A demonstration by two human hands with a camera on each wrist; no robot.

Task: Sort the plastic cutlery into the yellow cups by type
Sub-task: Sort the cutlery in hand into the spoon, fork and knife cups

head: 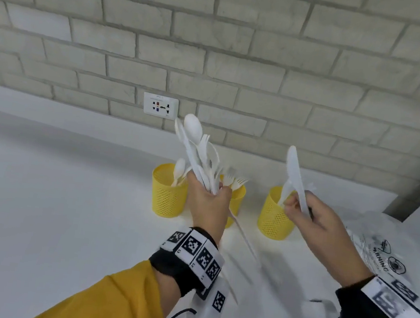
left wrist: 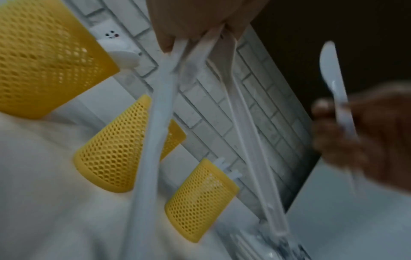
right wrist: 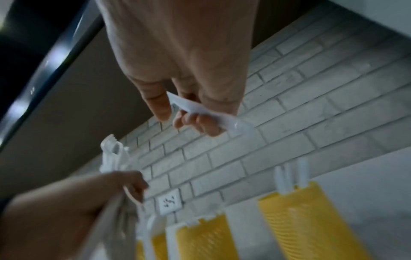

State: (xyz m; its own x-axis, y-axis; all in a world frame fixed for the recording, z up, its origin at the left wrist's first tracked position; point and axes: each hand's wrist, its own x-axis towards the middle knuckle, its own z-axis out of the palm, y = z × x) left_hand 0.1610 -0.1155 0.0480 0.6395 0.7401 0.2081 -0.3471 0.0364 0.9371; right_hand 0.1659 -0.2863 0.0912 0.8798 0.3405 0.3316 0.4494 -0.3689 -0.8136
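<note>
Three yellow mesh cups stand in a row near the brick wall. The left cup [head: 168, 193] holds spoons, the middle cup [head: 237, 198] holds forks, the right cup [head: 275, 215] holds knives. My left hand [head: 207, 198] grips a bundle of white plastic cutlery [head: 199, 152] upright in front of the middle cup. My right hand [head: 311, 215] pinches a single white plastic knife [head: 295, 175] above the right cup, blade up. In the left wrist view the bundle's handles [left wrist: 155, 123] cross the cups. In the right wrist view fingers [right wrist: 160, 105] pinch the knife [right wrist: 211, 112].
A white counter [head: 63, 206] runs to the brick wall, where a wall socket [head: 160, 105] sits behind the cups. A crumpled clear plastic bag [head: 378, 247] lies at the right. A dark panel edge [head: 417, 196] rises at the far right.
</note>
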